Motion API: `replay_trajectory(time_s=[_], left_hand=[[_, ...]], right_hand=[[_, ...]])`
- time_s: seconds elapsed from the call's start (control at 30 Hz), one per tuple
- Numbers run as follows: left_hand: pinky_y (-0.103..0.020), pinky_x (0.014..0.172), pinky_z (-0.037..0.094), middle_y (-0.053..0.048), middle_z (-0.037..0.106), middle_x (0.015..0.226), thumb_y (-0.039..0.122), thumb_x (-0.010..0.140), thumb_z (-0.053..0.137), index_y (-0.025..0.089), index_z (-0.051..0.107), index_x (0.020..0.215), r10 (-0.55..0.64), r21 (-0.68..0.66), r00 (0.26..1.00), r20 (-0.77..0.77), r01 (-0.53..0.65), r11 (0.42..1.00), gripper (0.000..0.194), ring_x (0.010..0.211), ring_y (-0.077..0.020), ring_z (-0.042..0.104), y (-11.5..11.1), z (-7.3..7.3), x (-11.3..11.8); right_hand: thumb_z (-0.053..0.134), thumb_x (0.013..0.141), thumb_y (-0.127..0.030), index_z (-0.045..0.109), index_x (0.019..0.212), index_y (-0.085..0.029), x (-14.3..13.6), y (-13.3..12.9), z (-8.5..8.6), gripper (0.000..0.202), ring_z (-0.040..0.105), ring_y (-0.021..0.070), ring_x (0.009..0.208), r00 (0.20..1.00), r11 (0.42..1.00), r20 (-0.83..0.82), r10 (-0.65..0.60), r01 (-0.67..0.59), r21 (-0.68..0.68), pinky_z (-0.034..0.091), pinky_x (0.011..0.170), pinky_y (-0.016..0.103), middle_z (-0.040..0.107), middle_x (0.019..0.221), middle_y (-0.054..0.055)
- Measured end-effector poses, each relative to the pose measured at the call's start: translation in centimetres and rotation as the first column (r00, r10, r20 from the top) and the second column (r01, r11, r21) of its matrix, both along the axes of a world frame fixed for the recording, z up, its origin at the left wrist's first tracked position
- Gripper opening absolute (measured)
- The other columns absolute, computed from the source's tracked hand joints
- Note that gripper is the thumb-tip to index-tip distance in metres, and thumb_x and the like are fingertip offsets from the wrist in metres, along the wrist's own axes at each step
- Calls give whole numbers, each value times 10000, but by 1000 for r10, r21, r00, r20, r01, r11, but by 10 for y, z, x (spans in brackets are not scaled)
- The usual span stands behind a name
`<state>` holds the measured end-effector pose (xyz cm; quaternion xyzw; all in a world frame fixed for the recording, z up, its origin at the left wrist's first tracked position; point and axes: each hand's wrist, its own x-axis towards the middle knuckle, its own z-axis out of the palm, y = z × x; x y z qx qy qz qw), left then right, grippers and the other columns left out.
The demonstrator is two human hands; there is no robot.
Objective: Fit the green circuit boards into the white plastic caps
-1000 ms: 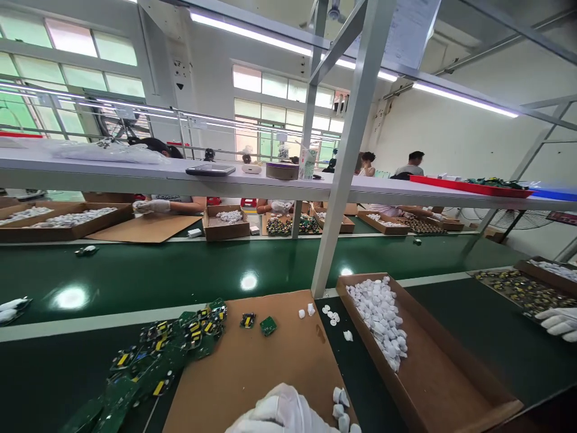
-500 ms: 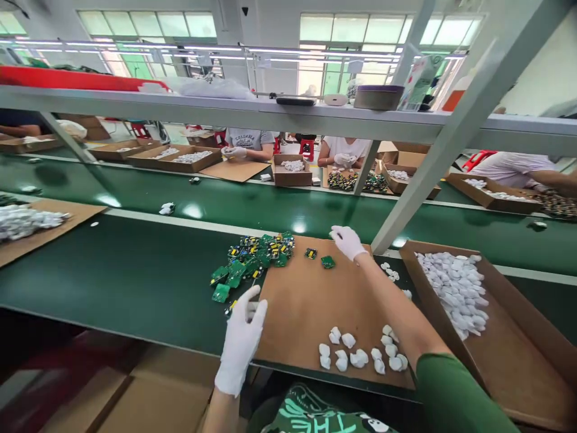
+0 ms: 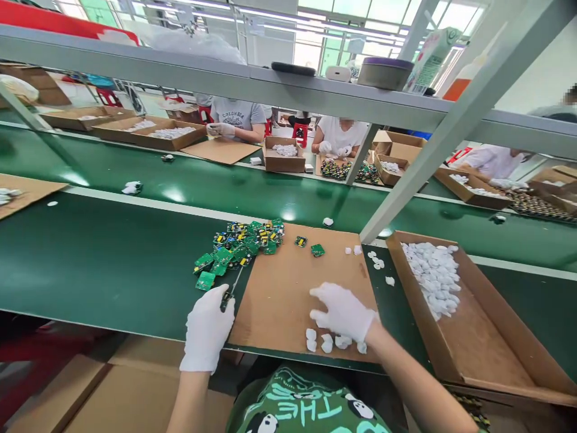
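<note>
Nearest edge: white pieces point(image 3: 342, 341) are lined up on the cardboard sheet point(image 3: 288, 288), partly covered by the right hand point(image 3: 345, 313). Right hand is held palm-down with thumb and fingers well parted; no grip on anything can be seen, underside hidden. Left hand point(image 3: 205, 334) is half curled at the sheet's left edge, a small dark board point(image 3: 226, 297) showing between thumb and fingers; whether it is gripped or only touched can't be told.

Step in hand, as judged: a single board being picked up. Next move probably calls for a secure pinch by the board's edges, parts unpressed, and for the white row not to be knocked.

Farther: board pile point(image 3: 243, 246) is heaped left of and onto the sheet; two loose boards point(image 3: 318, 249) are set right of it. White heap point(image 3: 433, 276) is held in the cardboard tray point(image 3: 415, 307). Beyond, the green belt point(image 3: 216, 192).
</note>
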<state>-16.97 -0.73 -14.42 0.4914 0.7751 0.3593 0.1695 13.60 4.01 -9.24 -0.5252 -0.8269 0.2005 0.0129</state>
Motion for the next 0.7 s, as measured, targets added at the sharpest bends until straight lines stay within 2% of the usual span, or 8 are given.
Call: replay_trajectory(time_s=[0.13,0.27,0.33,0.4,0.43,0.5,0.6,0.7], left_hand=[[-568,1088,436,-189,644,1313,394,845,591,156,627,1272,34,44,979,200,-43,998,491,1209,-374,612,2,11,13],[-434,951,576,-122,684,1238,509,889,583,194,565,1326,-120,109,869,480,76,991,539,1067,-273,706,2,28,48],[-386,860,612,-88,703,1150,493,876,653,196,585,1289,-208,156,661,720,138,978,513,1006,-260,727,1,35,68],[-326,794,617,-69,713,1064,413,852,738,185,626,1244,-237,192,301,924,173,966,467,971,-245,731,1,38,84],[-299,780,612,-69,720,1044,371,841,766,175,656,1211,-227,201,129,965,188,961,433,961,-235,729,1,39,91],[-262,769,602,-85,734,1079,320,839,781,159,704,1146,-201,214,-78,976,231,949,355,939,-209,724,2,37,103],[-235,760,587,-101,742,1139,314,849,774,167,733,1095,-173,218,-179,969,274,937,289,912,-182,721,1,34,118],[-208,673,557,-106,766,1014,356,845,776,166,747,1040,-155,219,-225,962,295,930,273,845,-179,729,-2,33,130]], right_hand=[[653,789,-184,737,1001,-215,3,-31,-19,230,646,257,897,997,999,-71,-39,38,-25,459,786,328,679,888,64],[547,845,-128,712,1051,-222,8,-31,-25,280,633,217,874,953,995,-286,-101,100,-21,482,818,343,653,988,67],[455,908,-150,670,1138,-211,12,-30,-21,321,629,210,942,890,986,-427,-159,167,-19,496,875,369,618,1109,92],[415,952,-214,637,1163,-196,17,-31,-16,307,624,208,1022,802,973,-558,-213,228,-43,514,907,379,583,1197,113],[430,959,-259,625,1173,-195,20,-31,-13,297,629,206,1027,758,968,-609,-233,243,-67,531,893,374,588,1193,112],[481,954,-356,609,1209,-195,25,-34,-8,329,654,191,910,684,963,-681,-260,236,-130,573,784,350,634,1073,84],[605,895,-451,621,1251,-191,28,-40,-2,442,624,154,686,496,929,-786,-369,192,-316,572,623,314,679,895,42],[717,826,-468,666,1221,-188,24,-50,1,487,665,173,725,346,848,-774,-531,214,-486,576,602,293,739,1019,101]])
